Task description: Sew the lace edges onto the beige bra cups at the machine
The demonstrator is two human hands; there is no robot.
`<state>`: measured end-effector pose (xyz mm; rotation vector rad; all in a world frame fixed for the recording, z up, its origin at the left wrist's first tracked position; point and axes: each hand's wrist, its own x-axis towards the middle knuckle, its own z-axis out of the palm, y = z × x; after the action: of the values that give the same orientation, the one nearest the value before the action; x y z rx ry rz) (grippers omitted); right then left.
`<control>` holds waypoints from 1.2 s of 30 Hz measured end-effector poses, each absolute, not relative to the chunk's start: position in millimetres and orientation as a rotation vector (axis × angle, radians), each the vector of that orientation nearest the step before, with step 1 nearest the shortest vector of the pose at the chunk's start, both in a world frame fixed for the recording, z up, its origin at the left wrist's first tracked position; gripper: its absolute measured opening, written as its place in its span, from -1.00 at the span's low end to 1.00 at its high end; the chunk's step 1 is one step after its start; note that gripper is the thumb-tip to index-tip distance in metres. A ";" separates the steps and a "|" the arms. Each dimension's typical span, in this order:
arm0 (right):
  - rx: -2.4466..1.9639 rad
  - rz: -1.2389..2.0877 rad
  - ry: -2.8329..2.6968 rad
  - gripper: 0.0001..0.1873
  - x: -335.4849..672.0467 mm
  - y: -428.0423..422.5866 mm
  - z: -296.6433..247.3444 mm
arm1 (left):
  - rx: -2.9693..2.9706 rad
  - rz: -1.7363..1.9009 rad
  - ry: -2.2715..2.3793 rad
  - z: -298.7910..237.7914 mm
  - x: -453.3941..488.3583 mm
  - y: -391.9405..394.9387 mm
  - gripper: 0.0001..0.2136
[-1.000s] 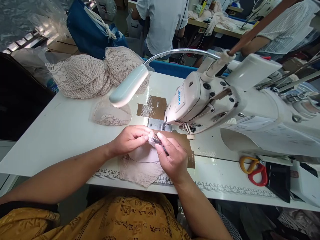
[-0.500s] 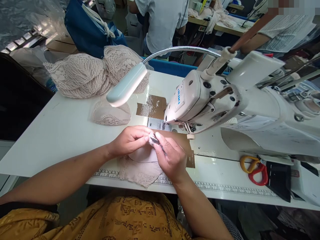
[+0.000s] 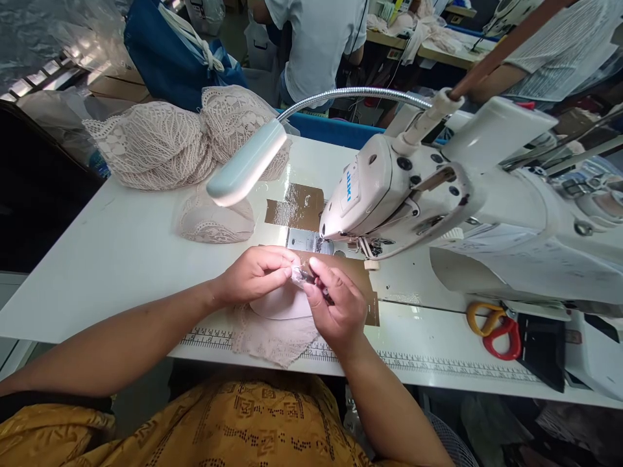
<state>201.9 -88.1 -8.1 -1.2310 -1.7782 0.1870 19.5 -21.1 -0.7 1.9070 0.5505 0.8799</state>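
My left hand [image 3: 260, 274] is closed, pinching the top edge of a pale lace bra cup [image 3: 280, 329] between thumb and fingers. The cup lies at the table's front edge, its smooth inner side partly in view above the lace border. My right hand [image 3: 339, 305] is closed around small dark metal thread snips [image 3: 306, 275], mostly hidden by the fingers. Their tips meet the fabric at my left fingertips. Just beyond my hands is the needle area of a white sewing machine [image 3: 360, 188].
Stacked lace cups [image 3: 150, 146] sit at the back left, with a single lace cup [image 3: 214, 217] before them. A lamp [image 3: 248, 159] arches overhead. Scissors [image 3: 501, 337] with red and yellow handles lie right. A printed ruler [image 3: 438, 366] follows the front edge. A person [image 3: 318, 52] sits beyond.
My right hand has shifted slightly right and turned, so the snips' dark blade shows less. My left hand keeps its pinch, almost unmoved.
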 end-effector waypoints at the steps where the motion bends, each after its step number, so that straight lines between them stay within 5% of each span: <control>1: -1.305 0.262 -1.744 -0.64 201.5 -87.9 -6.3 | 1.905 0.883 0.540 -1.0 19.7 -21.3 -0.79; 11: -1.488 0.800 -1.614 -0.78 198.8 -82.8 4.5 | 1.918 0.883 0.549 -1.2 19.0 -23.1 -0.80; 36: -1.527 0.529 -1.680 -0.83 197.3 -84.7 0.2 | 1.762 0.801 0.451 -2.9 19.4 -17.9 -0.80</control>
<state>197.3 -84.7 0.2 -1.5273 -1.6797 0.5285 19.4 -17.9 -2.9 1.7622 0.4511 0.8006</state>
